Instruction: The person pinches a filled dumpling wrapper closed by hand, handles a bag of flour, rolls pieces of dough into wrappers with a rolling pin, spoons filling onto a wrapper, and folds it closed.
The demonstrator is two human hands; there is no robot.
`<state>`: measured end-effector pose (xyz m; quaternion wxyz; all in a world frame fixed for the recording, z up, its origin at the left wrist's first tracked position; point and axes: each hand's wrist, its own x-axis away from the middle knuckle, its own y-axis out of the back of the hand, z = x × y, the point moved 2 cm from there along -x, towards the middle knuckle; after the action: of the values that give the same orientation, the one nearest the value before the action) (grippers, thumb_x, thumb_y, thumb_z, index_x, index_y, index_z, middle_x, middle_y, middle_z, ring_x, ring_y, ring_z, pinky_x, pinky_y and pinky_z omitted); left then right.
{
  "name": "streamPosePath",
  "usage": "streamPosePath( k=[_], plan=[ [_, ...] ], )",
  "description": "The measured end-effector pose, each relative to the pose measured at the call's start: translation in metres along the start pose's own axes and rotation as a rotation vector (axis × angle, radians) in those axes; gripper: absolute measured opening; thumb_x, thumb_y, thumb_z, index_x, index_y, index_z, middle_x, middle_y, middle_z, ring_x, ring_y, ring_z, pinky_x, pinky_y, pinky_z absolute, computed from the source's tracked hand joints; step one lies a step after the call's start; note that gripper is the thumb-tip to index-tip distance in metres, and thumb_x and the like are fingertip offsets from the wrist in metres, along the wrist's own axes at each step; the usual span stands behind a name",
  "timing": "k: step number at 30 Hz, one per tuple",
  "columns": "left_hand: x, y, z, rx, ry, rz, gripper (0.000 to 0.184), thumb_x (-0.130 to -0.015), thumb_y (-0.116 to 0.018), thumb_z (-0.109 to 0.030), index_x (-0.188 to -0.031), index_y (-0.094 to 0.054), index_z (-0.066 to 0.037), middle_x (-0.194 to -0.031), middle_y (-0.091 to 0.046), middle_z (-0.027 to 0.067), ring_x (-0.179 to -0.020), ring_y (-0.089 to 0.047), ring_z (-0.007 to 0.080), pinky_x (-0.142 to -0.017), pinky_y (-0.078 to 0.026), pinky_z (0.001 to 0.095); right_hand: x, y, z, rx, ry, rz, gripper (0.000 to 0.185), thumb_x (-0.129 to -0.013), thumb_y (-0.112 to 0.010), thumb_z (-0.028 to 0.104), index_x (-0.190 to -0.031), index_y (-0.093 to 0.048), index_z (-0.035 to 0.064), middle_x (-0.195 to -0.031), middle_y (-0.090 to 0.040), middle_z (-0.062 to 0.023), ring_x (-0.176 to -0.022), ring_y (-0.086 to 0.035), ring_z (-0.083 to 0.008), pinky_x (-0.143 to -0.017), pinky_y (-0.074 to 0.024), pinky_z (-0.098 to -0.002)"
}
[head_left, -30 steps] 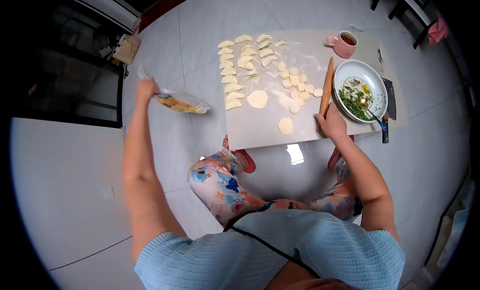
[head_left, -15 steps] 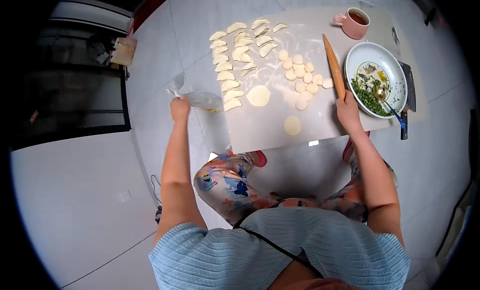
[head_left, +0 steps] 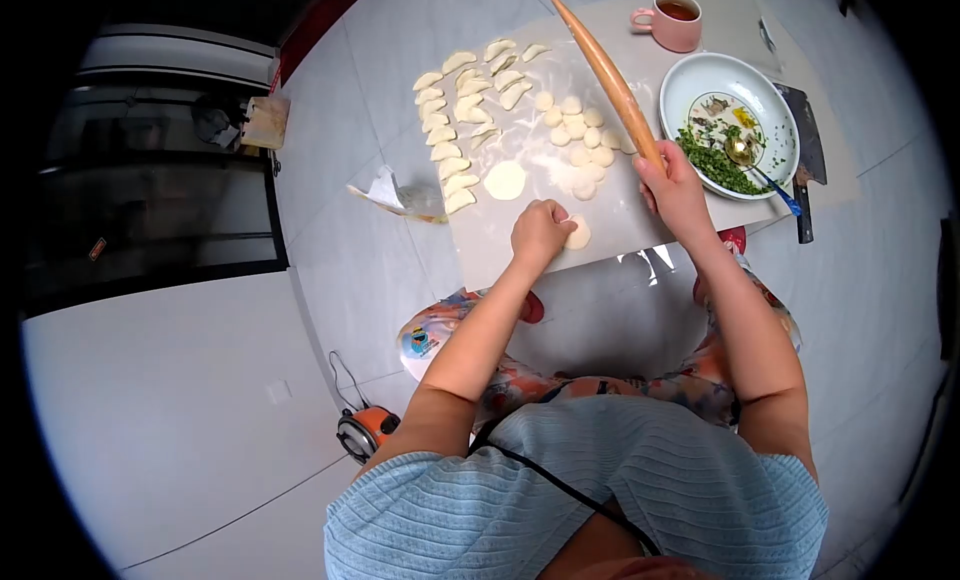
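Observation:
My right hand (head_left: 679, 193) is closed round the lower end of a wooden rolling pin (head_left: 612, 85), which slants up and to the left above the table. At the table's near side, my left hand (head_left: 541, 232) pinches the left edge of a small round dumpling wrapper (head_left: 578, 233). A larger rolled wrapper (head_left: 505, 180) lies flat just beyond that hand. Small flattened dough pieces (head_left: 578, 130) are clustered in the middle, partly behind the pin. Folded dumplings (head_left: 452, 167) stand in rows along the left side.
On the right, a white bowl (head_left: 670, 92) holds chopped greens and a spoon (head_left: 762, 170). A cleaver (head_left: 803, 145) lies beside it. A pink mug (head_left: 667, 30) of dark liquid stands at the far right. A plastic bag (head_left: 408, 198) hangs at the table's left edge.
My left hand has let go of the plastic bag and moved right to the small wrapper. My right hand has lifted the rolling pin and shifted left with it.

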<state>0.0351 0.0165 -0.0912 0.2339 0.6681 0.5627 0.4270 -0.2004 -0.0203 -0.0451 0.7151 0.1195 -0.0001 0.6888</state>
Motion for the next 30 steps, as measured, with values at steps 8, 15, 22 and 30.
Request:
streamPosePath(
  k=[8, 15, 22, 30],
  plan=[
    [-0.006, 0.014, 0.036, 0.747, 0.316, -0.027, 0.026, -0.088, -0.068, -0.011, -0.109, -0.058, 0.002, -0.082, -0.065, 0.0059, -0.074, -0.063, 0.0133, -0.056, -0.050, 0.0226, 0.011, -0.046, -0.039, -0.411, -0.453, 0.527, 0.034, -0.099, -0.059, 0.018, -0.126, -0.049, -0.0004, -0.114, -0.068, -0.0124, -0.100, -0.068, -0.0163, -0.086, -0.0563, -0.0275],
    [0.007, 0.012, 0.045, 1.034, 0.390, -0.151, 0.030, -0.090, -0.063, -0.005, -0.119, -0.055, 0.002, -0.100, -0.066, 0.0082, -0.082, -0.065, 0.0140, -0.065, -0.057, 0.0231, -0.018, -0.063, -0.048, -0.255, -0.298, 0.449, 0.035, -0.097, -0.065, 0.025, -0.122, -0.053, 0.0022, -0.109, -0.067, -0.0045, -0.104, -0.064, -0.0119, -0.091, -0.0515, -0.0243],
    [0.056, -0.015, -0.001, -0.036, -0.505, -0.264, 0.059, -0.082, -0.071, -0.012, -0.135, -0.048, 0.002, -0.151, -0.040, 0.0246, -0.137, -0.039, 0.0414, -0.114, -0.030, 0.0497, -0.045, -0.035, -0.035, -0.233, -0.296, 0.234, 0.029, -0.100, -0.059, 0.018, -0.122, -0.052, 0.0013, -0.111, -0.067, -0.0083, -0.099, -0.065, -0.0124, -0.088, -0.0540, -0.0242],
    [0.036, -0.030, -0.032, -0.411, -0.644, 0.060, 0.078, -0.090, -0.064, -0.042, -0.149, -0.036, -0.001, -0.160, -0.030, 0.0141, -0.150, -0.023, 0.0267, -0.121, -0.020, 0.0471, -0.017, -0.004, 0.032, -0.335, -0.265, 0.128, 0.037, -0.099, -0.055, 0.013, -0.132, -0.048, -0.0023, -0.114, -0.066, -0.0132, -0.100, -0.068, -0.0166, -0.081, -0.0552, -0.0248]
  ],
)
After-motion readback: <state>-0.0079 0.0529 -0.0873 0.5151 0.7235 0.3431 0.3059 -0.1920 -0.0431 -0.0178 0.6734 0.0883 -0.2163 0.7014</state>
